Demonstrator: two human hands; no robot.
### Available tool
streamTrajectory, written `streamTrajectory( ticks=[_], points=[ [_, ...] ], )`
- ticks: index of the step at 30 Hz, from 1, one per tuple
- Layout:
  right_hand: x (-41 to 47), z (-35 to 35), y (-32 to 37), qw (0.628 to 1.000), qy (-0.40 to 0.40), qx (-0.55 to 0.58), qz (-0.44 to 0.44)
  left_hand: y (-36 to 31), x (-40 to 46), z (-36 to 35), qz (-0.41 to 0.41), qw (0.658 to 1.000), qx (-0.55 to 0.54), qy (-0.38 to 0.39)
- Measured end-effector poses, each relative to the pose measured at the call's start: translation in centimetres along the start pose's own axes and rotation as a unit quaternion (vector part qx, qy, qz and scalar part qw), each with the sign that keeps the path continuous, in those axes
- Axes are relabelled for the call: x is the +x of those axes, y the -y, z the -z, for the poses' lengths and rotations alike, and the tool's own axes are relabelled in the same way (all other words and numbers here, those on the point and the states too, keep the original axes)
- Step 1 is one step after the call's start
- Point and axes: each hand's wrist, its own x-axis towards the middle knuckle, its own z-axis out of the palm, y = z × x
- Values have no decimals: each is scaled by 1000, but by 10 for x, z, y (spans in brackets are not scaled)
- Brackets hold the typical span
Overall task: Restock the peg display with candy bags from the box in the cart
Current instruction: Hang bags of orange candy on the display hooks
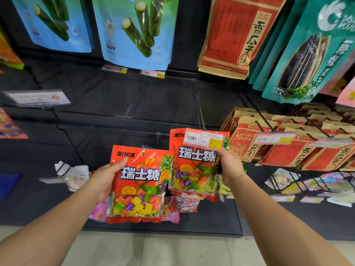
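Head view shows the left hand (104,177) gripping one candy bag (139,181) while the right hand (229,166) holds the hanging candy bag (194,169) beside its price tag (204,140).

Two red plastic candy bags with clear windows of coloured sweets are in view: one (139,181) in the left hand (104,179), one (196,169) by the right hand (229,167). At the peg display's top edge hang two blue seaweed-roll pouches (51,22) (134,29). Toward its top right corner hang one red-and-kraft paper seed bag (236,33) and at least two teal seed bags (307,54). One pink price tag (204,140) fronts the right-hand candy bag.
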Motion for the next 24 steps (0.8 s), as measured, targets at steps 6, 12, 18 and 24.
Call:
streamTrajectory(
  ticks=[6, 12, 18, 24],
  points=[
    [-2, 2, 1, 1000, -11, -6, -11, 0, 4, -1, -2, 1000, -12, 4],
    [3, -3, 4, 999, -31, -29, 1, -1, 3, -8, 5, 1000, 2, 8],
    [2, 5, 1, 997, -37, -69, 17, -5, 0, -11, 4, 1000, 7, 11],
    [-4, 10, -3, 991, 14, -126, 49, -6, -5, -14, -1, 1000, 12, 13]
  ],
)
